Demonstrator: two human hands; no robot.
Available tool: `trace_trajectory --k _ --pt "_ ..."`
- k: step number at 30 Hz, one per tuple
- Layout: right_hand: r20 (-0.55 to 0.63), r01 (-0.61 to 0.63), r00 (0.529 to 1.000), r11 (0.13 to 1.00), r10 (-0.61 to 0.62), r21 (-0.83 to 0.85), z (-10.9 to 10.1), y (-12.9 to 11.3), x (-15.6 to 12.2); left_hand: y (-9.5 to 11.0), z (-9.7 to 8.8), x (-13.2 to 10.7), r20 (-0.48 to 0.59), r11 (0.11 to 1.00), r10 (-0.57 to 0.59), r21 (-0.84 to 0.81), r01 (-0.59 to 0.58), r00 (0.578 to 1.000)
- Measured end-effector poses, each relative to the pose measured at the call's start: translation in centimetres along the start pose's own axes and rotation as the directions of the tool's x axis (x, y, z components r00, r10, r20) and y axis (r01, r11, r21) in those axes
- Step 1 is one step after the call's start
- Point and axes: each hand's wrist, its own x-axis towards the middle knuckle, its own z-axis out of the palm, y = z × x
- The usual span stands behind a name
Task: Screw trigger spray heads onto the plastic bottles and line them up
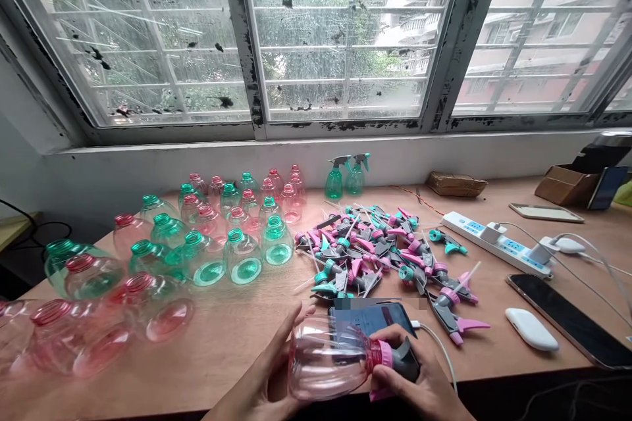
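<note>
Daylight from windows (pixel 323 46) facing me, near-white in places; glints on my pink bottle (pixel 326 362); left-edge bottles (pixel 52 342) stretched, soft.

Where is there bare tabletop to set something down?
The wider bare patch of light-brown tabletop lies between the standing translucent pink and green plastic bottles and the left hand. A smaller one sits between the white power strip and the white rounded case. Crowded: among those bottles, and the heap of pink, teal and grey plastic spray heads.
</note>
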Motion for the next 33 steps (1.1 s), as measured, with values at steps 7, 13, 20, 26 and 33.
trace_trajectory --k 7,13,20,26,33 --pt "0.019 0.008 1.000 1.000 -0.008 -0.015 0.0 0.3 0.0 -0.1 0.1 -0.2 -0.022 0.998 -0.047 -0.047 0.046 0.999" --pt "0.040 -0.033 0.999 0.998 0.031 0.044 -0.2 0.7 -0.1 -0.3 0.3 -0.1 -0.046 0.999 -0.021 -0.030 0.020 0.999" --pt "0.053 -0.039 0.998 0.998 0.036 0.049 -0.3 0.7 0.1 -0.1 0.1 0.0 -0.004 0.996 -0.036 -0.078 0.036 0.999" --pt "0.062 -0.060 0.996 0.996 0.056 0.059 -0.6 0.9 0.2 -1.0 0.1 -0.1 -0.035 0.991 -0.043 -0.130 0.038 0.998" --pt "0.061 -0.038 0.998 0.999 0.036 0.031 -0.8 0.9 0.1 0.9 0.7 0.4 0.023 0.968 -0.028 -0.248 0.033 0.999"
